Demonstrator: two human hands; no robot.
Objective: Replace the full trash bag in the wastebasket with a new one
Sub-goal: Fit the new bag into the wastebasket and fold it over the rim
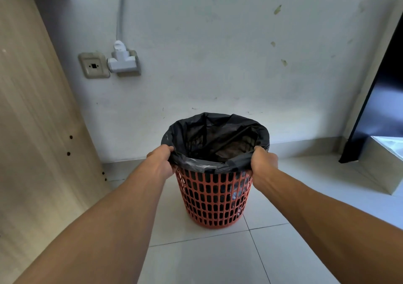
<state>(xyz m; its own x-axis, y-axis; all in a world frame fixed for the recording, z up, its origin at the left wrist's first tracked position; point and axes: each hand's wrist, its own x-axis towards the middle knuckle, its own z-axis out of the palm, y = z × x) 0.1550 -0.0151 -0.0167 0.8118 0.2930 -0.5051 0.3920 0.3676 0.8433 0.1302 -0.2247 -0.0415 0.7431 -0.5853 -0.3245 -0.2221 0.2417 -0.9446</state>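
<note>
An orange lattice wastebasket (213, 200) stands upright on the white tiled floor near the wall. A black trash bag (218, 137) lines it, its edge folded down over the rim all round. My left hand (161, 163) grips the bag's folded edge at the left side of the rim. My right hand (262, 163) grips the folded edge at the right side. The bag's inside looks dark and creased; its contents are hard to make out.
A light wooden panel (43, 120) rises on the left. The white wall behind carries a socket plate (94, 65) and a white plug adapter (122, 60) with a cable. A dark door edge (375, 100) and a raised tiled step (383, 166) are on the right.
</note>
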